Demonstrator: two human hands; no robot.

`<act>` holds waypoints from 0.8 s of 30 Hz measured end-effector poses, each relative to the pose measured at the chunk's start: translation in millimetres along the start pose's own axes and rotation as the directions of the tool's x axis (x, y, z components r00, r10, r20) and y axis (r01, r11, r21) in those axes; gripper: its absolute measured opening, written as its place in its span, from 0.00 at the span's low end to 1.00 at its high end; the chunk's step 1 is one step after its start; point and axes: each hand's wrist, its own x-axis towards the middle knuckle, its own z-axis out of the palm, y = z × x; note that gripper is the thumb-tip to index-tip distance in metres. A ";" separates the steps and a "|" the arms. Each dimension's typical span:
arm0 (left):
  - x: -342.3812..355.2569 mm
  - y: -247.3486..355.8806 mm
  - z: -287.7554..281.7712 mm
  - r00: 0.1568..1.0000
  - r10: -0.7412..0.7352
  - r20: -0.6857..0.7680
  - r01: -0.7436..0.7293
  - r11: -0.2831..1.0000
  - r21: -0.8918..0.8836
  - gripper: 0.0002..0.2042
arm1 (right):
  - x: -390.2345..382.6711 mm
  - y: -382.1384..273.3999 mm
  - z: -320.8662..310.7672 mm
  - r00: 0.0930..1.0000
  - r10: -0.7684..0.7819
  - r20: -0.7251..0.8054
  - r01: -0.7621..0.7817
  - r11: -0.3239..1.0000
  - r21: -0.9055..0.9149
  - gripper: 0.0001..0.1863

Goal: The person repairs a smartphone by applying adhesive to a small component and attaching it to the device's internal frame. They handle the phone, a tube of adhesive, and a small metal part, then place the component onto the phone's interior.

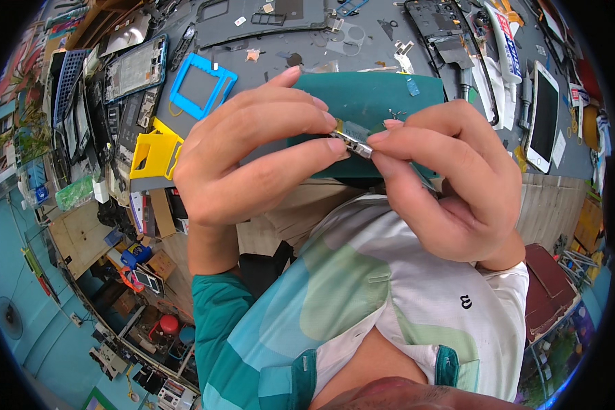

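Above the green mat (362, 89), a small silver electronic part (355, 144) with dark slots along its edge is held between both hands. My left hand (246, 137) pinches its left end with thumb and forefinger. At the other end, my right hand (458, 171) grips it between thumb and forefinger. A bit of yellow shows by the left fingertips, and a clear, greyish piece lies just behind the part. Something thin and dark shows under my right fingers; its kind is hidden. Several tiny screws (395, 115) and a small blue piece (413, 87) lie on the mat.
To the left are a blue plastic frame (201, 87), a yellow plastic stand (154, 152) and a phone frame (135, 68). On the right lie a white phone (543, 116) and a white-and-blue tube (504, 42). Phone parts and scraps cover the far table.
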 end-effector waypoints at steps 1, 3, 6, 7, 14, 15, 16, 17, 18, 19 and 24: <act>-0.3 0.2 -0.1 1.000 -0.005 0.004 0.005 1.000 0.007 0.12 | -0.6 0.2 -2.1 0.999 0.030 0.011 -0.030 0.999 0.032 0.17; -1.5 1.2 -1.0 1.000 -0.017 0.010 0.017 1.000 0.011 0.11 | -2.0 1.4 -6.0 0.996 0.090 0.027 -0.092 0.991 0.097 0.15; -4.0 2.6 -2.6 0.999 -0.037 0.017 0.037 0.999 0.000 0.10 | -1.9 11.4 -11.7 0.989 0.146 0.031 -0.149 0.975 0.164 0.13; -5.0 3.0 -3.0 0.999 -0.043 0.019 0.044 0.999 -0.005 0.10 | -3.0 13.0 -12.0 0.983 0.183 0.016 -0.183 0.964 0.192 0.13; -10.2 3.6 2.8 0.997 -0.077 -0.025 0.076 0.997 -0.021 0.06 | -3.4 23.4 -12.8 0.941 0.334 0.063 -0.338 0.938 0.079 0.12; -11.0 3.6 3.9 0.996 -0.084 -0.032 0.083 0.996 -0.024 0.06 | -1.7 25.3 -12.6 0.953 0.294 0.071 -0.297 0.954 0.043 0.12; -11.8 3.6 5.3 0.995 -0.091 -0.039 0.090 0.996 -0.028 0.06 | 0.6 28.1 -12.4 0.964 0.255 0.081 -0.256 0.966 0.013 0.12; -12.7 3.1 6.3 0.995 -0.092 -0.044 0.090 0.995 -0.030 0.06 | 3.3 31.0 -12.0 0.972 0.218 0.089 -0.219 0.976 0.002 0.12; -13.6 2.6 7.9 0.994 -0.092 -0.052 0.090 0.995 -0.035 0.05 | 6.0 33.9 -11.5 0.975 0.185 0.120 -0.183 0.983 -0.031 0.13; -14.7 2.1 9.4 0.994 -0.092 -0.060 0.090 0.995 -0.040 0.05 | 8.8 36.7 -10.9 0.976 0.156 0.150 -0.151 0.988 -0.045 0.13; -18.7 4.5 12.8 0.990 -0.116 -0.077 0.111 0.992 -0.056 0.05 | 21.4 47.4 -10.2 0.955 0.014 0.297 0.021 0.993 -0.114 0.15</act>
